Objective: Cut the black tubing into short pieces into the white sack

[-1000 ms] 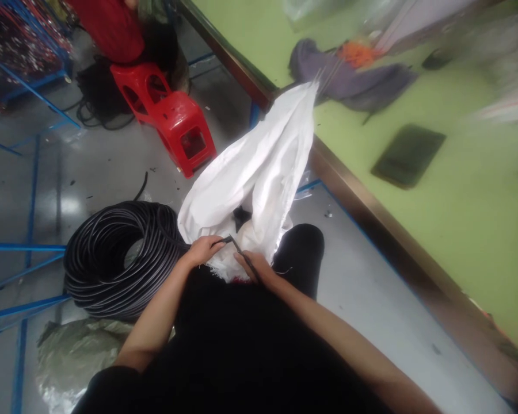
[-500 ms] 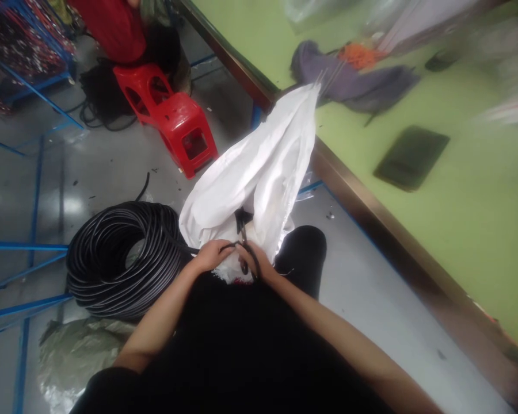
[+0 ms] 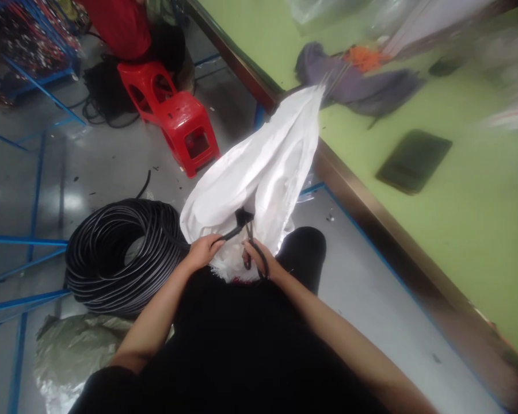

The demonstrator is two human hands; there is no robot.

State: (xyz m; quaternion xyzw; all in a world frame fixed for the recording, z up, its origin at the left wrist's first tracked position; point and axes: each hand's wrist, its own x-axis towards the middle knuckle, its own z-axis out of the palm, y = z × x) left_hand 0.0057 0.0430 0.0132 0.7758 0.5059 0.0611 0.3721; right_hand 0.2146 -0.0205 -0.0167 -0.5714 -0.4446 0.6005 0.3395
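Note:
My left hand (image 3: 204, 252) is closed around a black cable (image 3: 231, 234), whose free end points up and to the right. Scissors (image 3: 250, 231) with dark handles are in my right hand (image 3: 262, 260), their blades pointing upward close to the cable's end. Whether the blades touch the cable, I cannot tell. Both hands are over the mouth of a white woven sack (image 3: 246, 178), where some black pieces (image 3: 244, 216) show inside. To the left, a big coil of black cable (image 3: 125, 259) lies on the floor beside my left forearm.
A green-topped table (image 3: 466, 230) runs along the right, bearing a dark flat rectangular thing (image 3: 414, 161) and a purple cloth (image 3: 358, 80). Red plastic stools (image 3: 190, 126) stand ahead, with a person in red (image 3: 121, 29) behind. Blue rack bars (image 3: 26, 238) and a crumpled bag (image 3: 77, 351) are at left.
My hands have moved apart, the left one slightly leftward. The cable that ran across to my right hand now ends near the blades, and the scissors show more fully.

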